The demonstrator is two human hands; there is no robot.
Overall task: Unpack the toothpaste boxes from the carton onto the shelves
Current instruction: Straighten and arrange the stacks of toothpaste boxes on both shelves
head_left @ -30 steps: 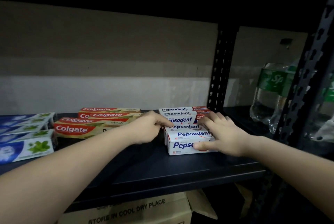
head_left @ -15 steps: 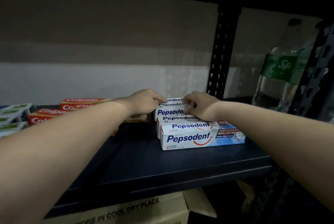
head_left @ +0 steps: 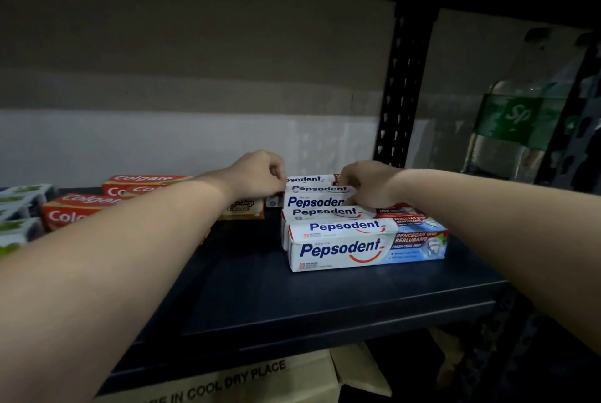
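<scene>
Several white Pepsodent toothpaste boxes [head_left: 341, 248] lie stacked in rows on the dark shelf [head_left: 309, 302]. My left hand [head_left: 260, 175] is curled against the left end of the upper rear Pepsodent box [head_left: 312, 201]. My right hand [head_left: 367, 184] grips the same rear boxes from the right, fingers curled over their tops. Red Colgate boxes [head_left: 78, 207] lie to the left, partly hidden by my left forearm. The brown carton [head_left: 227, 386] sits below the shelf at the bottom edge.
White-and-green toothpaste boxes [head_left: 16, 207] lie at the far left. A black perforated upright [head_left: 400, 103] stands behind the Pepsodent stack. A clear bottle with a green label [head_left: 514, 123] stands on the neighbouring shelf at the right. The wall is close behind.
Both hands have moved from the front Pepsodent boxes back to the rear upper ones, uncovering the front box. The view has shifted closer and left.
</scene>
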